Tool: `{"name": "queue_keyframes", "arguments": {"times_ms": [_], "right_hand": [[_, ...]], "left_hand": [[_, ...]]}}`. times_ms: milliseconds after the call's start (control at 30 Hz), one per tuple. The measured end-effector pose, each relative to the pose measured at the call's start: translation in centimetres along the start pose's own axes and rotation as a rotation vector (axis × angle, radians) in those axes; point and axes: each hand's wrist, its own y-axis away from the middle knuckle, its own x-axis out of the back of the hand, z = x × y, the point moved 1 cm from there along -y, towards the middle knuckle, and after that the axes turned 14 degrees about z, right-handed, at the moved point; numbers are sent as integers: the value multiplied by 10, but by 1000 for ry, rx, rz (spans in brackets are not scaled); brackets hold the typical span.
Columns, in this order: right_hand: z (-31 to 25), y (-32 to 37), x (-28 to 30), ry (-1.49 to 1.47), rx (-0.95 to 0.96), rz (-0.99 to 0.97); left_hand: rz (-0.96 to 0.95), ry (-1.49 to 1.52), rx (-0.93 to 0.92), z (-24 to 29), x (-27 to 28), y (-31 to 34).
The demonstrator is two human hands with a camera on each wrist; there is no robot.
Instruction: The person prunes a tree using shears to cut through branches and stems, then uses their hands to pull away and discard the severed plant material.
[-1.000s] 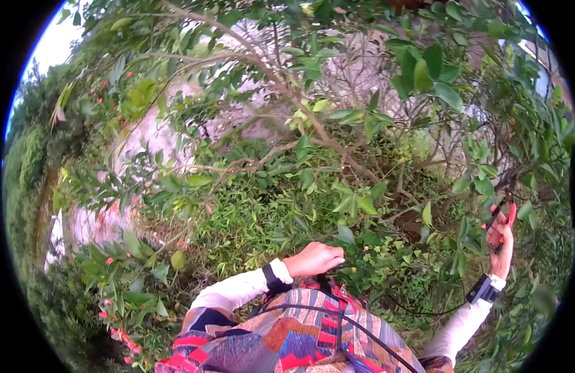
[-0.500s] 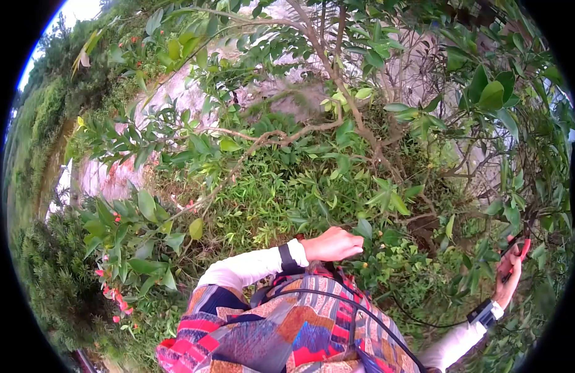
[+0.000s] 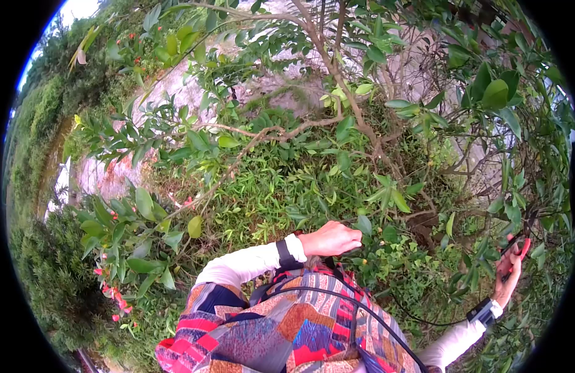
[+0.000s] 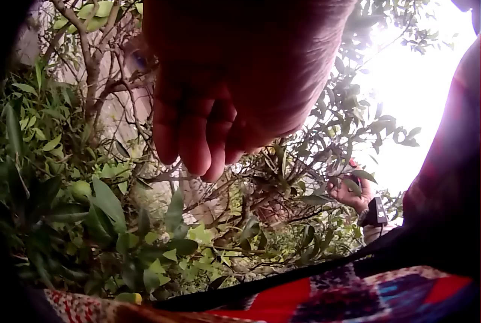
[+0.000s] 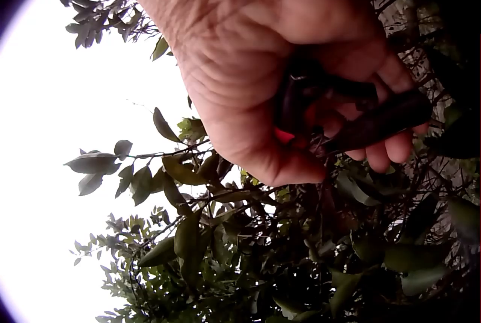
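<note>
Out at the right in the head view, my right hand (image 3: 508, 271) holds pruning shears (image 3: 525, 248) with red and black showing, among the leaves of a shrub. In the right wrist view the dark handles of the shears (image 5: 383, 121) lie across the palm, thumb bent round them. The blades are mostly hidden behind the hand and foliage. My left hand (image 3: 332, 239) hangs before my body with loosely curled fingers, seen from below in the left wrist view as fingers (image 4: 194, 146) holding nothing. Green leaves (image 3: 364, 225) are just beyond it.
A bare branch (image 3: 355, 118) forks across the middle of the head view, with a thinner limb (image 3: 262, 138) reaching left. Dense green plants (image 3: 281, 186) cover the ground below. Red flowers (image 3: 116, 298) hang at lower left. A black cable (image 3: 374, 304) runs over the patchwork garment (image 3: 269, 329).
The head view has shifted, so branches sit further right and higher. My right hand with the shears appears lower and further right. Both hands are nearly still over the last half second.
</note>
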Motion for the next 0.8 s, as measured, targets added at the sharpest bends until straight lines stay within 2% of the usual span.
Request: {"name": "queue_keyframes", "arguments": {"times_ms": [133,200,267,367,433,567,633,700,800], "right_hand": [[0,2,-3,-54,9,30],[0,13,-26,-50,15,64],[-1,21,-48,11,153,163],[-2,27,-62,-13,215,162],[2,18,-35,3,125,122],[-14,43,-76,189,143,187],[-20,51,-91,156,141,196],[-25,55,-93,83,158,110],[-28,57,-91,-5,139,85]], "left_hand": [[-2,2,-3,2,-1,-1],[-4,1,-12,2,-2,-2],[-5,2,-12,4,-1,-4],[-11,2,-16,10,2,-5],[-37,10,-49,12,3,-6],[93,31,-66,21,1,-6],[95,48,-76,32,4,-10],[-4,69,80,39,3,-10],[-16,80,108,43,-4,-9]]}}
